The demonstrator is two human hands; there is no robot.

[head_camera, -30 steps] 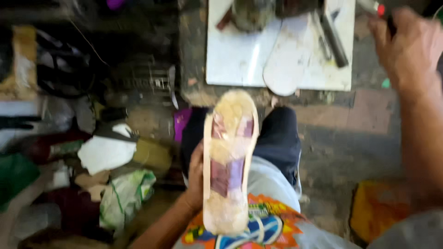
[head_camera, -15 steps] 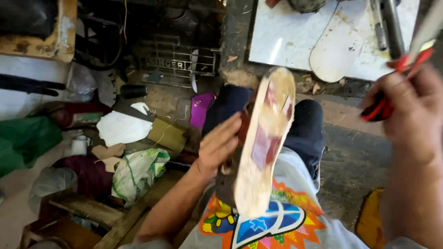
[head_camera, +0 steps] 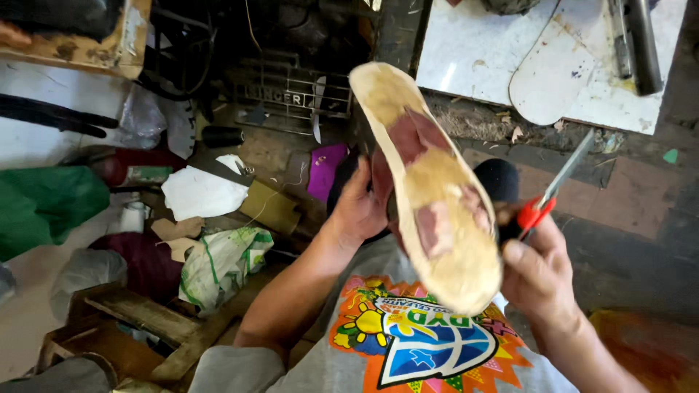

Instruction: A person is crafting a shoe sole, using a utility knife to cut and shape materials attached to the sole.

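at the far left of the frame a green bag (head_camera: 40,204) lies on the pale floor, with a dark rod (head_camera: 51,120) above it and a wooden box edge (head_camera: 87,51) in the upper left corner. lower left, rough wooden planks (head_camera: 145,327) run diagonally, and a dark red bundle (head_camera: 138,262) sits just above them. next to it a green-and-white sack (head_camera: 222,262) is crumpled, with a white scrap of paper (head_camera: 200,193) and a tan card piece (head_camera: 269,207) above. this whole left half is crowded, leaving little free floor.

towards the middle, a black metal grille (head_camera: 291,91) stands at the top and a purple scrap (head_camera: 325,169) lies below it. the left hand (head_camera: 357,207) comes up from the lower centre and wraps closed around the left edge of the shoe sole (head_camera: 429,182), fingers behind it and thumb side towards the camera. the sole fills the centre of the frame, tilted with one rounded end in the upper middle and its other, blurred end lower right, its tan face patched with dark red areas. it is held above the lap and the printed grey shirt (head_camera: 422,342).

just right of the sole's lower edge, the right hand (head_camera: 542,276) is curled tight around red-handled scissors (head_camera: 550,193), whose blades point to the upper right and look shut. the handle is close against the sole's edge; whether they touch is not clear.

in the upper right a white board (head_camera: 473,51) carries a white sole-shaped cutout (head_camera: 557,73) and a dark metal tool (head_camera: 644,44). below it the dark floor (head_camera: 641,247) at right lies open.
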